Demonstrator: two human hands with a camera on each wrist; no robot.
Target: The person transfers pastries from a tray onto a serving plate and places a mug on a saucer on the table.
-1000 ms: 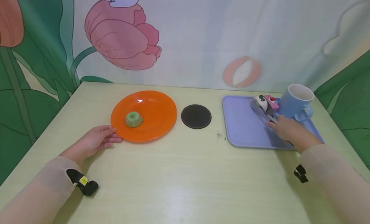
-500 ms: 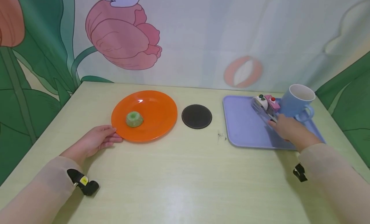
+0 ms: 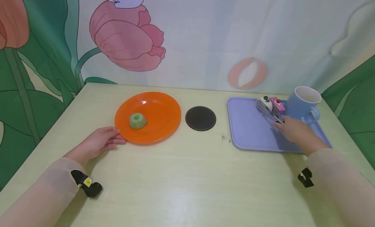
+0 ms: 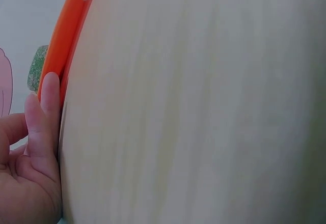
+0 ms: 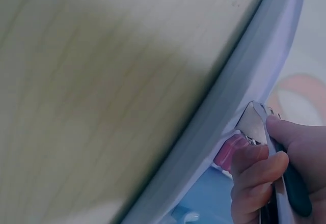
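At the left of the head view, my left hand [image 3: 101, 141] holds the near-left rim of an orange plate [image 3: 159, 122] between thumb and fingers. A small green ring-shaped cake [image 3: 137, 120] sits on that plate. My right hand [image 3: 297, 132] grips a pair of metal tongs [image 3: 267, 112] over a lavender tray [image 3: 249, 135]. The tongs' ends are on either side of a small white cake [image 3: 266, 103]. In the right wrist view, the tongs show a dark green handle [image 5: 296, 191], with curled fingers around it. Close to the white cake lies a pink cake [image 3: 277, 105] with a red topping.
A blue mug [image 3: 297, 108] stands at the tray's right side, its handle towards the right hand. Between plate and tray lies a round black coaster [image 3: 200, 118]. A printed curtain [image 3: 193, 41] hangs behind the pale wooden table [image 3: 190, 181].
The head view has shifted slightly, so everything appears a little further right. Both hands, the tongs and the cakes keep nearly the same places.
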